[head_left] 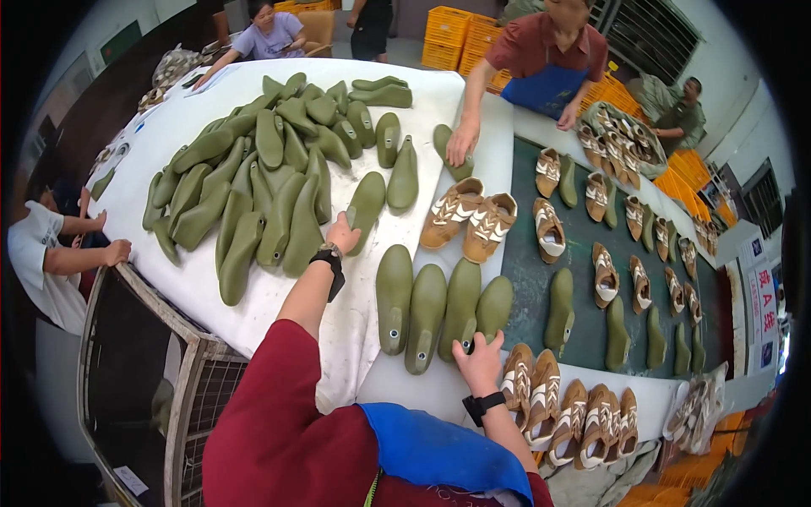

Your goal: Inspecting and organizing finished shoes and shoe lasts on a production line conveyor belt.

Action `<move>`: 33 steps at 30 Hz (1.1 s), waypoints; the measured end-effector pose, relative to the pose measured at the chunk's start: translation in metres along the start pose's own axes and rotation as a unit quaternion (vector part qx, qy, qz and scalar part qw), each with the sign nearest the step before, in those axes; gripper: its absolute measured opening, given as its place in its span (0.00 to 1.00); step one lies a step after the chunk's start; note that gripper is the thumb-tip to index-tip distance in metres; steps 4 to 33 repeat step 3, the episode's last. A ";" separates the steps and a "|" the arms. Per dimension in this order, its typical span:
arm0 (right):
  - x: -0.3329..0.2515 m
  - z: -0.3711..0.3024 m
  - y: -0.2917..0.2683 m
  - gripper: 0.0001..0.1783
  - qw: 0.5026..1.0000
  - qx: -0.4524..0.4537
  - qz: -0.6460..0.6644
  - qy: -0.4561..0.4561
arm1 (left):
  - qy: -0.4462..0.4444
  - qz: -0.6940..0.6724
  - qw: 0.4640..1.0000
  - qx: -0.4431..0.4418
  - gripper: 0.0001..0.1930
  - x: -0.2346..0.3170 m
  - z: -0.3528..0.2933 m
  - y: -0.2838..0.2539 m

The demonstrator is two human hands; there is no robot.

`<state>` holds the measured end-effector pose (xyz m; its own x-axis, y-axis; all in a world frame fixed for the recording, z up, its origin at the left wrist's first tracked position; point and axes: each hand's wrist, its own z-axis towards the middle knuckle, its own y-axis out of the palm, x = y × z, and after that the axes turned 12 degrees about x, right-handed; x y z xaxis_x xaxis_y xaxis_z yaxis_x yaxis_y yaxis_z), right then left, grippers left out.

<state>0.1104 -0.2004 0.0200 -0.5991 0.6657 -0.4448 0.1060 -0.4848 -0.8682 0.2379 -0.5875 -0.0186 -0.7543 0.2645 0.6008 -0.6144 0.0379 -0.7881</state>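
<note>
My left hand [342, 232] is closed around the near end of a green shoe last [367, 207], beside a big heap of green shoe lasts [283, 160] on the white-covered table. A row of green lasts lies in front of me, toes pointing away. At that row's right end, my right hand [480, 363] has its fingers closed at the near end of the rightmost last [495, 306]. Its thumb lies by the neighbouring last [460, 304]. A pair of brown and white sneakers [470, 218] stands just beyond the row.
On the right, a dark green conveyor belt [583, 253] carries sneakers and lasts in rows. Several sneakers [568, 410] line its near edge. Across the table, a co-worker's hand [461, 144] rests on a green last. Other people are around the table. A wire-mesh frame [198, 397] stands left.
</note>
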 end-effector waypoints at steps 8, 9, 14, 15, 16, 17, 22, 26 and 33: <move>0.001 0.000 -0.005 0.26 1.000 -0.009 0.005 0.024 | -0.085 0.015 0.989 -0.116 0.41 0.009 -0.007 0.018; 0.001 0.000 -0.005 0.26 1.000 -0.009 0.005 0.024 | -0.085 0.015 0.989 -0.116 0.41 0.009 -0.007 0.018; 0.001 0.000 -0.005 0.26 1.000 -0.009 0.005 0.024 | -0.085 0.015 0.989 -0.116 0.41 0.009 -0.007 0.018; 0.001 0.000 -0.005 0.26 1.000 -0.009 0.005 0.024 | -0.085 0.015 0.989 -0.116 0.41 0.009 -0.007 0.018; 0.001 0.000 -0.005 0.26 1.000 -0.009 0.005 0.024 | -0.085 0.015 0.989 -0.116 0.41 0.009 -0.007 0.018; 0.001 0.000 -0.005 0.26 1.000 -0.009 0.005 0.024 | -0.085 0.015 0.989 -0.116 0.41 0.009 -0.007 0.018; 0.001 0.000 -0.005 0.26 1.000 -0.009 0.005 0.024 | -0.085 0.015 0.989 -0.116 0.41 0.009 -0.007 0.018; 0.001 0.000 -0.005 0.26 1.000 -0.009 0.005 0.024 | -0.085 0.015 0.989 -0.116 0.41 0.009 -0.007 0.018; 0.001 0.000 -0.005 0.26 1.000 -0.009 0.005 0.024 | -0.085 0.015 0.989 -0.116 0.41 0.009 -0.007 0.018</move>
